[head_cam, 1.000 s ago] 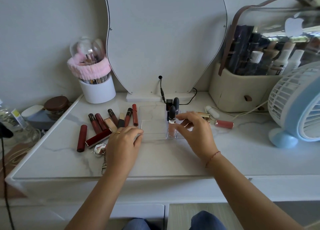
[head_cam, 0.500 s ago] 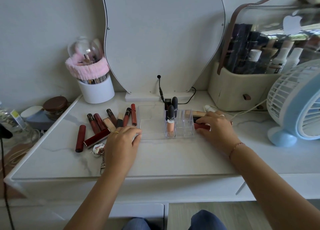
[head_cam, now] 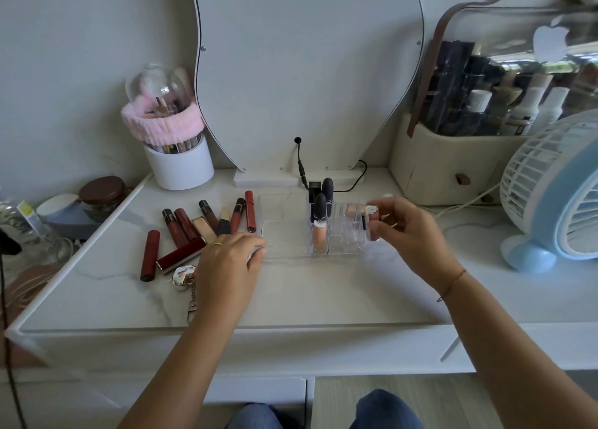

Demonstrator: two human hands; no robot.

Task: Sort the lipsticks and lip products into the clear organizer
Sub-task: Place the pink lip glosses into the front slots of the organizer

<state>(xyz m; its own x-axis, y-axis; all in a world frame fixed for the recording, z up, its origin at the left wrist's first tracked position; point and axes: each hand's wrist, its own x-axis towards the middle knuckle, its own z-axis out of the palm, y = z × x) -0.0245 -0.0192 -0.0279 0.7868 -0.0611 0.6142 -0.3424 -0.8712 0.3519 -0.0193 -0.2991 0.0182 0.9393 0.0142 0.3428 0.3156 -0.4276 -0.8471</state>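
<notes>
Over at the far left of the white table [head_cam: 323, 292] a dark red lipstick tube [head_cam: 149, 255] lies by itself, and beside it a loose fan of lip products [head_cam: 207, 223] spreads out, reds, browns and one gold-capped stick, all flat on the marble-look top. A small keychain compact [head_cam: 183, 276] rests just in front of them. The left hand [head_cam: 228, 266] lies palm down right next to that fan, a gold ring on one finger; its fingers [head_cam: 255, 244] are loosely curled and hold nothing, their tips touching the near left corner of the clear organizer [head_cam: 281, 231]. Past those fingertips the organizer's flat left part is bare, and further right its small compartments hold three upright pieces: a peach gloss with a black cap [head_cam: 319, 226] in the front cell, and two black-capped lipsticks [head_cam: 326, 190] behind it. The remaining cells to the right look unfilled. The right hand [head_cam: 411, 234] hovers at the organizer's right edge, fingers [head_cam: 380, 215] pinched around a pinkish tube with a pale cap [head_cam: 372, 223], held tilted just above and beside the rightmost cells, not yet inside one. Another gold-toned tube [head_cam: 354, 209] lies behind those fingers, partly hidden. Beyond the hand a blue and white fan [head_cam: 556, 195] stands on the table, well apart from the organizer.
</notes>
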